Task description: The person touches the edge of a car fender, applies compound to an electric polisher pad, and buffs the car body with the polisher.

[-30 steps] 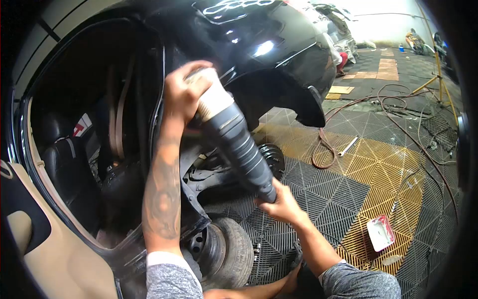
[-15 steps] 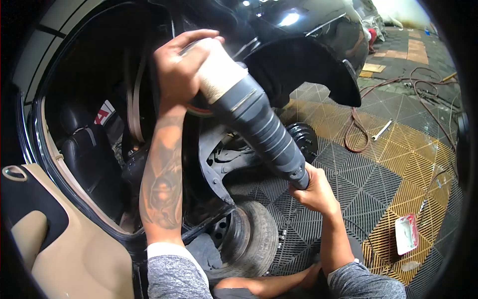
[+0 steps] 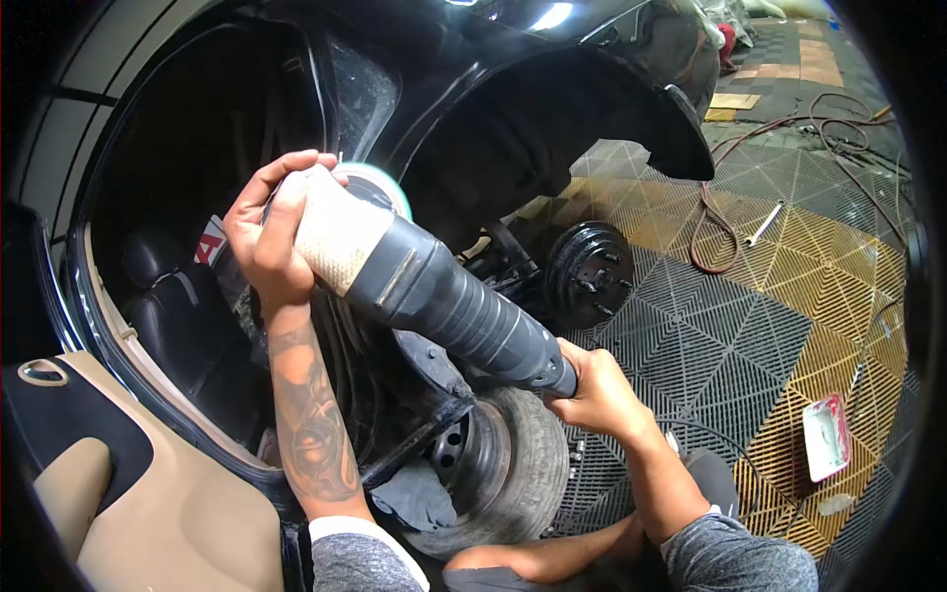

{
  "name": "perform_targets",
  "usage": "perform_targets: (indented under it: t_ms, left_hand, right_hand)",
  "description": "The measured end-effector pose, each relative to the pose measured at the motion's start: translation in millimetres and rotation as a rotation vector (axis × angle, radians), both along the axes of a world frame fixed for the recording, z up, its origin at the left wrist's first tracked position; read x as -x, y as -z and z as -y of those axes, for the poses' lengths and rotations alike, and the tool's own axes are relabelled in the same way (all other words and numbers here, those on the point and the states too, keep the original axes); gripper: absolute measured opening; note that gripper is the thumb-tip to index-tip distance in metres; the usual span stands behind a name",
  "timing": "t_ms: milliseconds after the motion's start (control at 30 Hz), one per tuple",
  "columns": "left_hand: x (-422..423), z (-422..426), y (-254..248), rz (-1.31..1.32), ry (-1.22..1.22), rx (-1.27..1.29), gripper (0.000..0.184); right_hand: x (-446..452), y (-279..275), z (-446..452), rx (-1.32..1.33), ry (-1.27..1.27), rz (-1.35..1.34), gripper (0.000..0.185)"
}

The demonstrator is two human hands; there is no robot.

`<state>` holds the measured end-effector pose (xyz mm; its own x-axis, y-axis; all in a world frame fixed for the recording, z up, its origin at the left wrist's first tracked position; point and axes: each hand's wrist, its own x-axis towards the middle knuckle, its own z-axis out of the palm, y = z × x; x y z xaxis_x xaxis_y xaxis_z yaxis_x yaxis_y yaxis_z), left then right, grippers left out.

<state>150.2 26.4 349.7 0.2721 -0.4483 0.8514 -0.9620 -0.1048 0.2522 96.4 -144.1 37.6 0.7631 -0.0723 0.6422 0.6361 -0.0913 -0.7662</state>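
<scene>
A long black polisher (image 3: 459, 306) slants across the view, its head wrapped in beige tape. My left hand (image 3: 266, 232) is wrapped round the taped head. At the tool's rear end my right hand (image 3: 602, 390) grips the handle with closed fingers. The polisher's round pad (image 3: 393, 187), green at its edge, shows past the head, beside the black car body (image 3: 360, 99) between the door opening and the wheel arch. Whether the pad touches the panel I cannot tell.
Below the tool lies a wheel with a tyre (image 3: 533, 464). The bare wheel hub (image 3: 590, 274) sits under the arch. An open door (image 3: 168, 474) stands at left. On the grid floor are a wrench (image 3: 765, 224), a red hose (image 3: 705, 247) and a white tray (image 3: 827, 437).
Both hands have shifted the polisher left and its head downward. The pad's green edge now shows beyond the head, and more of the wheel hub is visible.
</scene>
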Motion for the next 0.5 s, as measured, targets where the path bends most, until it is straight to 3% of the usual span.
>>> perform_targets:
  t_ms: [100,167,233,300,333,367,433,500]
  left_hand:
    - [-3,26,-9,-0.032,-0.056,-0.026,0.038]
    - [-14,44,-17,0.053,-0.034,-0.13,0.032]
    - [-24,67,-21,-0.047,0.061,-0.166,0.038]
    - [-38,85,-31,0.163,0.058,-0.291,0.028]
    - [-47,92,-38,0.197,0.1,-0.364,0.026]
    - [-35,102,-36,0.032,0.108,-0.355,0.025]
    - [-9,117,-32,-0.24,0.031,-0.263,0.048]
    - [-27,106,-26,-0.252,0.107,-0.241,0.039]
  right_hand:
    - [3,-1,1,-0.076,0.014,-0.01,0.049]
    - [6,-5,8,-0.114,0.016,-0.02,0.048]
    - [6,-5,14,-0.155,0.021,-0.035,0.049]
    - [10,-12,19,-0.203,0.009,-0.093,0.054]
    - [11,-16,19,-0.239,0.035,-0.07,0.039]
    - [11,-17,19,-0.233,0.051,-0.071,0.039]
    - [8,-16,17,-0.239,0.047,-0.062,0.038]
    - [2,-11,15,-0.231,0.038,-0.028,0.04]
